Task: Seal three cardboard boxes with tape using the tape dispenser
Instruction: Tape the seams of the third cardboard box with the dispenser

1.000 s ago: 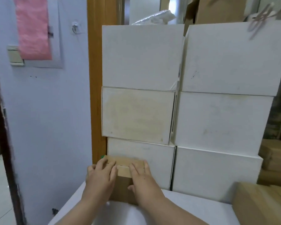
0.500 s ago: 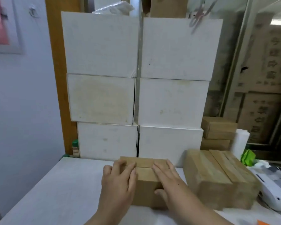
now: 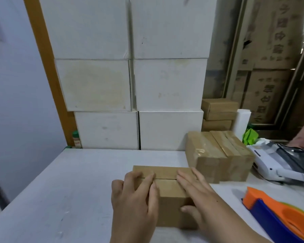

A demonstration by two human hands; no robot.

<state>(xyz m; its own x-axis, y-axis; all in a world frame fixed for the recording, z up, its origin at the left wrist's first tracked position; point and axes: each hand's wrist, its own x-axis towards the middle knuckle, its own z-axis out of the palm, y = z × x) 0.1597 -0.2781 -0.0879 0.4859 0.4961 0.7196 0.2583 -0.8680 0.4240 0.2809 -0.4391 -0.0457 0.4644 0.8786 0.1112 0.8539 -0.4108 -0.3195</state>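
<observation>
My left hand [image 3: 135, 199] and right hand [image 3: 198, 193] lie flat with fingers spread on the small cardboard box [image 3: 167, 195], pressing its two flaps together; neither grip closes around it. The box stands on the white worktop [image 3: 68, 190]. The tape dispenser [image 3: 277, 214] lies right of the box, apart from it.

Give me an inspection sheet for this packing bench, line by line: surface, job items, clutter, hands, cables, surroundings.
Surface: white table, bare at left.
Job's things: untaped brown box at front; taped boxes at right; orange-blue tape dispenser untouched.
Clutter: white device, green item, white roll.
Hands: left hand and right hand flat on the box flaps.
Cables: black cable over the device.
Surroundings: stacked white boxes; brown cartons.
</observation>
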